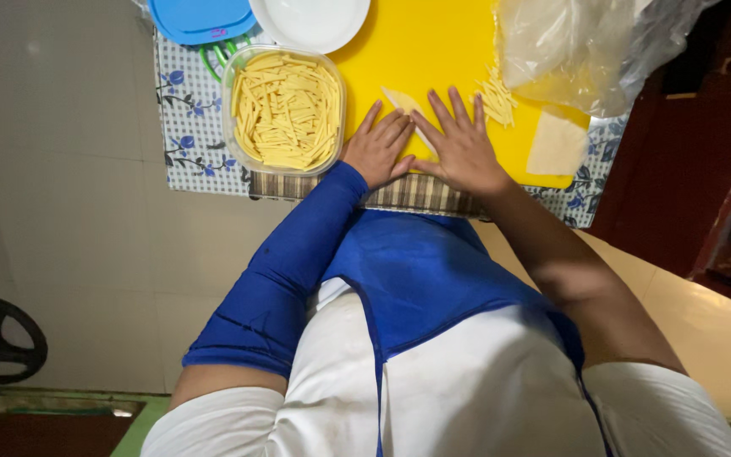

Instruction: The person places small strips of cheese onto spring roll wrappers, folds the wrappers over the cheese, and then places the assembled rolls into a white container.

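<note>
My left hand (377, 145) and my right hand (460, 145) lie flat side by side on a yellow cutting board (433, 42), fingers spread. Both press on a pale, thin dough sheet (401, 100) whose tip pokes out past the fingertips. Neither hand grips anything. A small heap of cut pale strips (496, 100) lies on the board just right of my right hand. A clear plastic tub (284, 108) filled with several such strips stands left of my left hand. A blue sleeve covers my left forearm.
A white plate (311, 20) and a blue lid (201, 19) sit at the far left end. A clear plastic bag (585, 51) lies at the far right, with a square dough sheet (557, 144) below it. A blue-flowered cloth (189, 127) covers the table.
</note>
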